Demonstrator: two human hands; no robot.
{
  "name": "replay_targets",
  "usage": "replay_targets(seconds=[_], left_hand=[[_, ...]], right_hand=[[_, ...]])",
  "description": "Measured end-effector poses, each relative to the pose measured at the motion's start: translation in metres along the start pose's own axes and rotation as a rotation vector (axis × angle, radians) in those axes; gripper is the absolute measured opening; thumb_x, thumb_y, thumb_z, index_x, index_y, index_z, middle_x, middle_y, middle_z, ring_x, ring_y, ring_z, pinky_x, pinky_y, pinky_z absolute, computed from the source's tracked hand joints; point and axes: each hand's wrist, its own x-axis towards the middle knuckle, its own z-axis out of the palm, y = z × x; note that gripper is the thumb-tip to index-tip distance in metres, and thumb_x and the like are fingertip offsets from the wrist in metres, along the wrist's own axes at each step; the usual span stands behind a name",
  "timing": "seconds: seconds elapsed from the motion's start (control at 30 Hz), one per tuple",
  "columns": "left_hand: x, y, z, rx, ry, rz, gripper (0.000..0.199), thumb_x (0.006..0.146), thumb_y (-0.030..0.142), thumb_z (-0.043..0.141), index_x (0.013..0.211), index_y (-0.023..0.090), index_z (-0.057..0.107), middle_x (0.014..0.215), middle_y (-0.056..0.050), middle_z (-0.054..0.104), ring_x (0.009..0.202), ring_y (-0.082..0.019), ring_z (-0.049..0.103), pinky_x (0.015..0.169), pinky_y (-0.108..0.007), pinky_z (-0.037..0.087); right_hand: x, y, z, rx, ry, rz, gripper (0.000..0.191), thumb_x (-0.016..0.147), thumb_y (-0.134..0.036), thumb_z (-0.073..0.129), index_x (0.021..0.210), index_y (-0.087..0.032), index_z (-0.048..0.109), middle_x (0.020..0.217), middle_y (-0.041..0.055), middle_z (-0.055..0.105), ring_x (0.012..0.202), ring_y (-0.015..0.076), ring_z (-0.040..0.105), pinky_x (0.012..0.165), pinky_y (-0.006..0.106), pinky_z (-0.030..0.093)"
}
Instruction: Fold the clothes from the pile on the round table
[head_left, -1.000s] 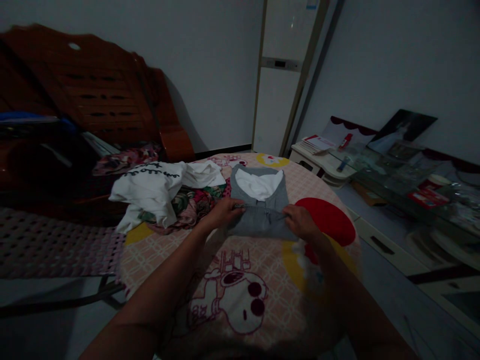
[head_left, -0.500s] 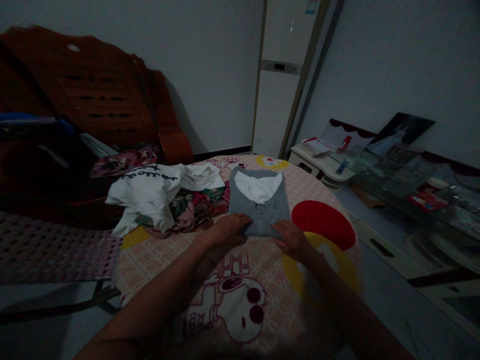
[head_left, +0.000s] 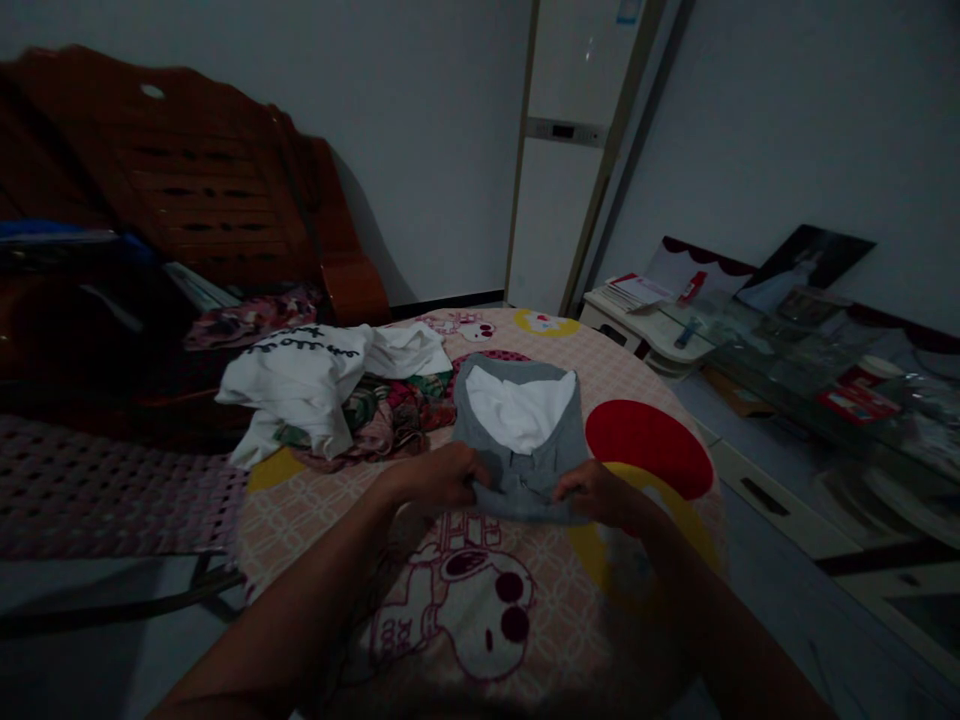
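A folded grey shirt [head_left: 480,405] with a white inside showing at its neck lies in front of me on the round table. My left hand [head_left: 448,474] is closed on the shirt's near left part, fingers pinching the cloth. On the near right part, my right hand [head_left: 592,492] grips the fabric the same way. Left of the shirt is a white garment [head_left: 300,375] with dark lettering, heaped over crumpled patterned clothes [head_left: 390,420] in green, red and pink.
A pink patterned cloth [head_left: 300,520] with cartoon figures covers the table. A wooden bench [head_left: 202,180] stands behind left, beside a woven pink seat [head_left: 112,490]. At right is a glass-topped cabinet [head_left: 787,340] with papers and small items. A tall white air conditioner [head_left: 559,220] stands in the corner.
The grey shirt has moved toward me, its near edge now lower in view. Both hands have gone from lying on its near edge to gripping the cloth.
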Motion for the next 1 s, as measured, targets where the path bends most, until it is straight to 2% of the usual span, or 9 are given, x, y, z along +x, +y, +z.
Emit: replay_targets(seconds=[0.07, 0.13, 0.23, 0.3, 0.4, 0.53, 0.63, 0.77, 1.0], left_hand=[[-0.002, 0.003, -0.002, -0.11, -0.172, 0.033, 0.019, 0.068, 0.015, 0.067, 0.08, 0.025, 0.079, 0.068, 0.004, 0.072, 0.062, -0.014, 0.063, 0.06, -0.02, 0.043], [-0.002, 0.004, -0.006, -0.245, -0.24, 0.04, 0.015, 0.069, 0.024, 0.075, 0.083, 0.024, 0.08, 0.069, 0.002, 0.073, 0.061, -0.015, 0.063, 0.057, -0.02, 0.043], [0.008, 0.002, -0.014, -0.336, -0.229, 0.035, 0.021, 0.07, 0.038, 0.078, 0.083, 0.022, 0.079, 0.07, 0.0, 0.073, 0.063, -0.015, 0.064, 0.056, -0.02, 0.043], [0.023, -0.002, -0.018, -0.26, -0.139, 0.011, 0.02, 0.076, 0.038, 0.073, 0.082, 0.02, 0.078, 0.068, 0.0, 0.072, 0.062, -0.014, 0.063, 0.058, -0.02, 0.041], [0.055, -0.016, -0.014, -0.038, 0.112, -0.076, 0.018, 0.081, 0.028, 0.063, 0.079, 0.016, 0.076, 0.068, -0.002, 0.071, 0.063, -0.015, 0.061, 0.062, -0.022, 0.04], [0.091, -0.042, 0.007, 0.073, 0.459, -0.271, 0.021, 0.084, 0.02, 0.053, 0.081, 0.013, 0.073, 0.071, -0.007, 0.071, 0.068, -0.018, 0.063, 0.068, -0.026, 0.043], [0.098, -0.062, 0.025, -0.035, 0.6, -0.34, 0.019, 0.084, 0.018, 0.052, 0.082, 0.013, 0.07, 0.071, -0.006, 0.07, 0.067, -0.017, 0.063, 0.067, -0.025, 0.045], [0.095, -0.075, 0.036, -0.237, 0.708, -0.343, 0.016, 0.086, 0.02, 0.049, 0.083, 0.015, 0.064, 0.064, -0.001, 0.066, 0.058, -0.013, 0.061, 0.062, -0.023, 0.046], [0.094, -0.075, 0.035, -0.348, 0.71, -0.317, 0.012, 0.08, 0.013, 0.05, 0.084, 0.014, 0.062, 0.061, 0.002, 0.063, 0.053, -0.01, 0.06, 0.057, -0.02, 0.045]], right_hand=[[-0.003, -0.003, -0.001, 0.128, -0.133, 0.014, 0.028, 0.069, -0.009, 0.054, 0.083, -0.017, 0.076, 0.068, -0.0007, 0.07, 0.057, 0.0126, 0.06, 0.054, 0.02, 0.044], [-0.003, -0.004, -0.002, 0.269, -0.27, 0.041, 0.022, 0.077, -0.017, 0.056, 0.086, -0.016, 0.076, 0.065, -0.0001, 0.069, 0.056, 0.0128, 0.061, 0.052, 0.02, 0.046], [0.007, -0.005, -0.004, 0.35, -0.213, 0.115, 0.021, 0.084, -0.031, 0.06, 0.083, -0.016, 0.075, 0.061, 0.0004, 0.067, 0.051, 0.0118, 0.06, 0.049, 0.019, 0.045], [0.022, -0.006, -0.004, 0.309, -0.012, 0.15, 0.022, 0.085, -0.033, 0.061, 0.079, -0.016, 0.072, 0.058, -0.0003, 0.065, 0.049, 0.0109, 0.057, 0.047, 0.019, 0.043], [0.053, -0.007, -0.005, 0.22, 0.251, 0.182, 0.019, 0.086, -0.027, 0.057, 0.082, -0.015, 0.072, 0.063, 0.001, 0.066, 0.055, 0.0128, 0.06, 0.051, 0.021, 0.045], [0.096, -0.009, -0.006, -0.111, 0.49, 0.127, 0.017, 0.084, -0.016, 0.058, 0.092, -0.014, 0.072, 0.083, 0.0068, 0.072, 0.078, 0.0178, 0.067, 0.074, 0.029, 0.051], [0.121, -0.011, 0.001, -0.363, 0.539, 0.143, 0.026, 0.086, -0.012, 0.059, 0.11, -0.009, 0.068, 0.099, 0.0126, 0.071, 0.094, 0.0217, 0.066, 0.088, 0.033, 0.048], [0.143, -0.011, 0.015, -0.52, 0.521, 0.214, 0.036, 0.09, -0.021, 0.063, 0.12, -0.002, 0.06, 0.109, 0.019, 0.066, 0.099, 0.0241, 0.063, 0.088, 0.033, 0.046], [0.154, 0.001, -0.001, -0.325, 0.582, 0.303, 0.04, 0.078, -0.002, 0.053, 0.116, -0.007, 0.066, 0.095, 0.0103, 0.071, 0.093, 0.0206, 0.065, 0.086, 0.029, 0.048]])
